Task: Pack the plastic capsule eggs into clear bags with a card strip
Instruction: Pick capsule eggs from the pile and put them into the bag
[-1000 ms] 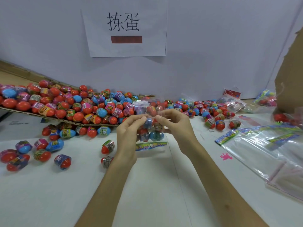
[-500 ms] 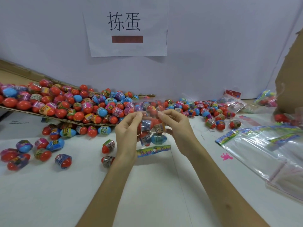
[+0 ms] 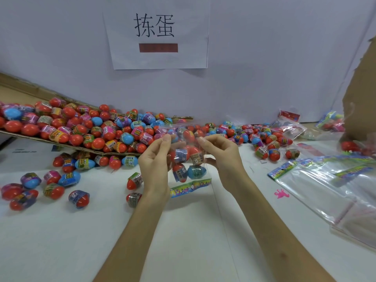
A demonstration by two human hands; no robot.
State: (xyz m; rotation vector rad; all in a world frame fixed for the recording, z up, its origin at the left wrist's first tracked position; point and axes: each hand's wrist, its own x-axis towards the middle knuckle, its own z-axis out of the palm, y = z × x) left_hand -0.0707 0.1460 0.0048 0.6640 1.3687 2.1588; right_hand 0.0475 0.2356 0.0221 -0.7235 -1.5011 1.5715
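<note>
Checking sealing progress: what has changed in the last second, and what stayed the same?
The left hand and right hand rose slightly, still pinching the clear bag near its mouth; its card strip hangs a bit lower. The eggs inside, the loose eggs and spare bags stayed put.
</note>
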